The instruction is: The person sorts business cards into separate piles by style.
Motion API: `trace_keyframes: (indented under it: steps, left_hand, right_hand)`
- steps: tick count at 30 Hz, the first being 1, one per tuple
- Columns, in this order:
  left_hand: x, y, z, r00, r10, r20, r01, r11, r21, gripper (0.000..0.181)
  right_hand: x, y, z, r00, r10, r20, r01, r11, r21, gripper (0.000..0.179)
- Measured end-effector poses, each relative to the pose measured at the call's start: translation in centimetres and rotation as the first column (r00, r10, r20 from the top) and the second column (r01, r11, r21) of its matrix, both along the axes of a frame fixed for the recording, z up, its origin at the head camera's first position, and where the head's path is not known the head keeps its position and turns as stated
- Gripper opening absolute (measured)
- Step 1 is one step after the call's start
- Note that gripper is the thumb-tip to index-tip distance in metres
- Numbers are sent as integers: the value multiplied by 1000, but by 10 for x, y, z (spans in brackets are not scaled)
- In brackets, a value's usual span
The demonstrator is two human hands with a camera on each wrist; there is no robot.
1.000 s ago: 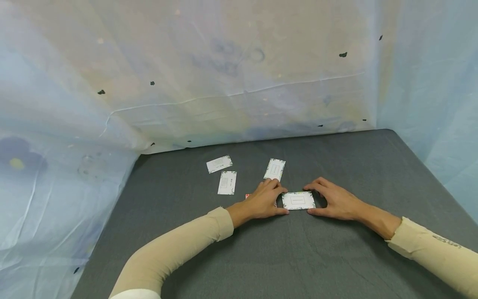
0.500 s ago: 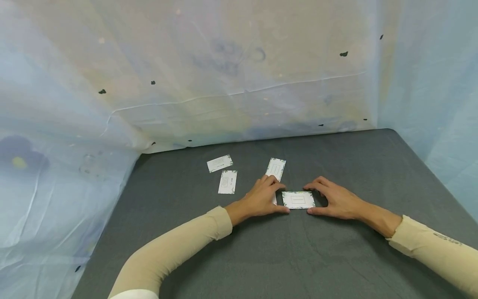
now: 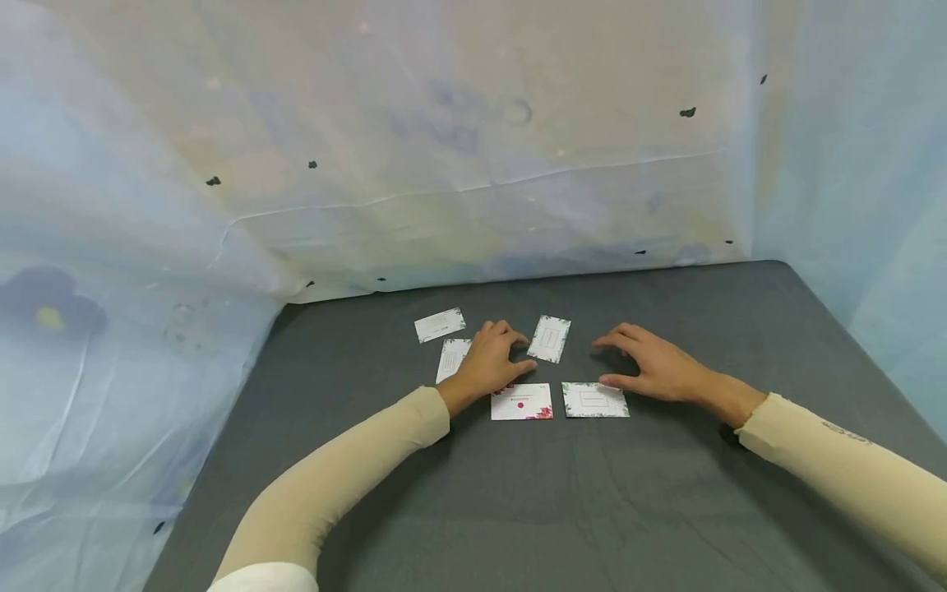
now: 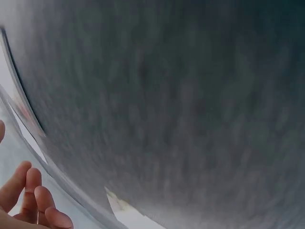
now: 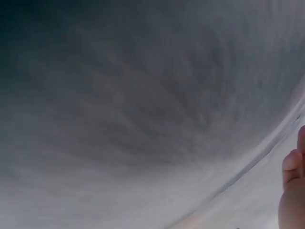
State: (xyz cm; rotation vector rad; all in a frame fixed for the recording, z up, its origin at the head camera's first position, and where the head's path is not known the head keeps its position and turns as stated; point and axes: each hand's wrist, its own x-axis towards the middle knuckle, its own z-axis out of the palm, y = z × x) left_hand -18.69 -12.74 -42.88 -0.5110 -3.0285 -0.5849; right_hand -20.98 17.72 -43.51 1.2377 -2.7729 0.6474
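In the head view, a white card with pink-red flowers [image 3: 521,404] lies beside a white card with a green leaf border [image 3: 595,401], a narrow gap between them. Beyond these, a tilted leafy card [image 3: 549,339] lies between my two hands. My left hand [image 3: 484,362] is spread with a gap between thumb and fingers, holding nothing. It partly hides another white card [image 3: 450,360]. My right hand [image 3: 654,363] has its fingers loosely bent over the cloth, its thumb near the leaf-bordered card's far edge; nothing is in it. Both wrist views catch only fingers at the border.
One more white card [image 3: 440,325] lies at an angle farther left. Dark grey cloth [image 3: 533,510] covers the table, and a pale patterned curtain [image 3: 481,123] rises behind its back edge and at both sides.
My left hand has moved left and away from me, uncovering the pink-flowered card and the tilted leafy card. The right hand has moved slightly away from me, off the leaf-bordered card's side.
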Motion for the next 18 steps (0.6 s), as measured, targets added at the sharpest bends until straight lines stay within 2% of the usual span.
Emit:
trace_keyframes:
  steps: [4, 10, 14, 18]
  left_hand:
    - [-6, 0, 1, 1000, 11, -3, -11, 999, -34, 44]
    - [-6, 5, 1, 1000, 18, 2, -17, 990, -142, 49]
    - [-5, 10, -1, 1000, 9, 12, -7, 982, -187, 51]
    - [-5, 10, -4, 1000, 15, 21, -11, 981, -194, 52]
  right_hand:
    - [-18, -10, 1, 999, 37, -1, -37, 999, 14, 54]
    - [-41, -30, 2, 999, 33, 36, -34, 999, 33, 61]
    - [-49, -36, 2, 997, 3, 73, -5, 999, 34, 64]
    - [-52, -39, -1, 994, -29, 102, 24, 998, 51, 68]
